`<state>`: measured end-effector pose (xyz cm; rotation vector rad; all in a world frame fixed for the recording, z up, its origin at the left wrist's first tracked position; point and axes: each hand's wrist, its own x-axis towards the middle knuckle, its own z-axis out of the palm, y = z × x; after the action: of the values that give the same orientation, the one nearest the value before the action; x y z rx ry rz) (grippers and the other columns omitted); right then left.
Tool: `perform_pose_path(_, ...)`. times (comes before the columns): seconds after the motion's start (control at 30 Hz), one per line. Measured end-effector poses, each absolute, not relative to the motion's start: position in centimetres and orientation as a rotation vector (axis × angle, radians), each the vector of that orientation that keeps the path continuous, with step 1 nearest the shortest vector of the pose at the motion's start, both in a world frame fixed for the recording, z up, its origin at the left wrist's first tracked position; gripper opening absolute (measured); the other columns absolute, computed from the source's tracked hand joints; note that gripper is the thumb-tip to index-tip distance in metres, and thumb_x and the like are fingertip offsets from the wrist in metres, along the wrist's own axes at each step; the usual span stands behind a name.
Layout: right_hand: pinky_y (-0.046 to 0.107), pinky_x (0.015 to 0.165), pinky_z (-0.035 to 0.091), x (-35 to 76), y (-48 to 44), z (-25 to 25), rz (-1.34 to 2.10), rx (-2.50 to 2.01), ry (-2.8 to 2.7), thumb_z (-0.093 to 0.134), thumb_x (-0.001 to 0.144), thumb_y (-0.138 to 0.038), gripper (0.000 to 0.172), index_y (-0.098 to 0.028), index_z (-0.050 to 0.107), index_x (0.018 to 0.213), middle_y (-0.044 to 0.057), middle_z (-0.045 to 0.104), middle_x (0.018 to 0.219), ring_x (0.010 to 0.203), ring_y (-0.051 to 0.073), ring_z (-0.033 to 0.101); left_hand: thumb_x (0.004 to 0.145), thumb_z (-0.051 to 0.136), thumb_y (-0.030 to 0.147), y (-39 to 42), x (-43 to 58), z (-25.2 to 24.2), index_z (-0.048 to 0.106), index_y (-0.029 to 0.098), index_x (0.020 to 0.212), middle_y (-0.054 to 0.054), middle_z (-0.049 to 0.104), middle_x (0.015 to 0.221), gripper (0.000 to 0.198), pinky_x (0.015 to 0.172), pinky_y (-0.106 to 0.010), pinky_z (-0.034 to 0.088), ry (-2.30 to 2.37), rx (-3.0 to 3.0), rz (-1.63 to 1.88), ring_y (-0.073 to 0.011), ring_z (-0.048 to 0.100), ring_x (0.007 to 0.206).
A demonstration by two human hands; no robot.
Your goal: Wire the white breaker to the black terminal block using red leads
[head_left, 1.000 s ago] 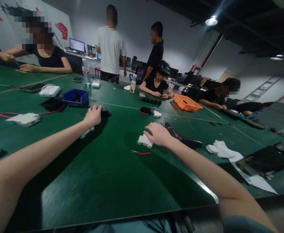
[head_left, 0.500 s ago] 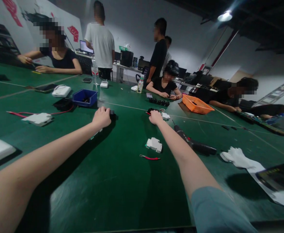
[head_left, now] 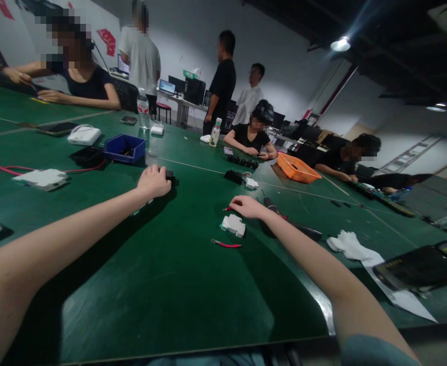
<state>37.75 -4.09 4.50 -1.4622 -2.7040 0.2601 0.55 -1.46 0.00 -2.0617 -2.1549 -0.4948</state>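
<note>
On the left, my left hand [head_left: 154, 183] is closed over a small black block [head_left: 169, 176] resting on the table; a white-and-green part [head_left: 142, 207] shows partly under my forearm. My right hand [head_left: 248, 207] pinches a short red wire [head_left: 227, 208], whose metal lug end sticks out left of the fingertips. Just below that hand lies a white circuit breaker [head_left: 233, 225] with green at one end. Nearer to me is another short red wire [head_left: 228, 245] with metal ends. Beyond the right hand sit a black part [head_left: 234, 177] and another white breaker [head_left: 251, 183].
A power screwdriver [head_left: 303, 230] lies beside my right forearm, with white gloves [head_left: 351, 245] further right. Behind my left hand stand a blue bin [head_left: 125, 156] and a water bottle [head_left: 143, 111]. An orange basket [head_left: 297, 168] is at the back right. Co-workers sit around the table.
My right hand has drawn back from the black part toward me, bringing a short red wire near the breaker. My left hand stays on the black block. The view has swung to the right.
</note>
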Motion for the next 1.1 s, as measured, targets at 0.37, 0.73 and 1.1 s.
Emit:
perform_pose_path(0.37, 0.031, 0.075, 0.051, 37.4, -11.2, 5.2, 0.377, -1.186, -2.777, 0.050, 0.098, -0.048, 0.031, -0.024, 0.068, 0.102, 0.006, 0.069, 0.099, 0.087, 0.019, 0.065, 0.088, 0.043, 0.042, -1.6, 0.6, 0.1, 0.042, 0.016, 0.145, -0.023, 0.052, 0.132, 0.063, 0.103, -0.048, 0.037, -2.114, -2.103, -0.409, -0.0403, 0.046, 0.127)
perform_pose_path(0.73, 0.055, 0.108, 0.035, 37.0, 7.5, 4.2, -0.246, -1.718, -2.345, 0.058, 0.092, -0.038, 0.055, -0.015, 0.046, 0.140, 0.022, 0.041, 0.148, 0.135, 0.038, 0.039, 0.088, 0.041, 0.060, -1.9, 1.0, 0.3, 0.047, 0.015, 0.139, -0.022, 0.052, 0.135, 0.068, 0.107, -0.050, 0.033, -2.028, -2.161, -0.463, -0.0384, 0.045, 0.130)
perform_pose_path(1.1, 0.043, 0.102, 0.044, 37.8, 8.6, 4.2, -0.057, -1.704, -2.495, 0.070, 0.088, -0.035, 0.049, -0.013, 0.056, 0.130, 0.017, 0.060, 0.131, 0.118, 0.028, 0.059, 0.089, 0.035, 0.063, -2.5, 1.3, 0.6, 0.058, 0.012, 0.122, -0.023, 0.060, 0.119, 0.065, 0.096, -0.050, 0.039, -1.993, -2.041, -0.435, -0.0386, 0.054, 0.115)
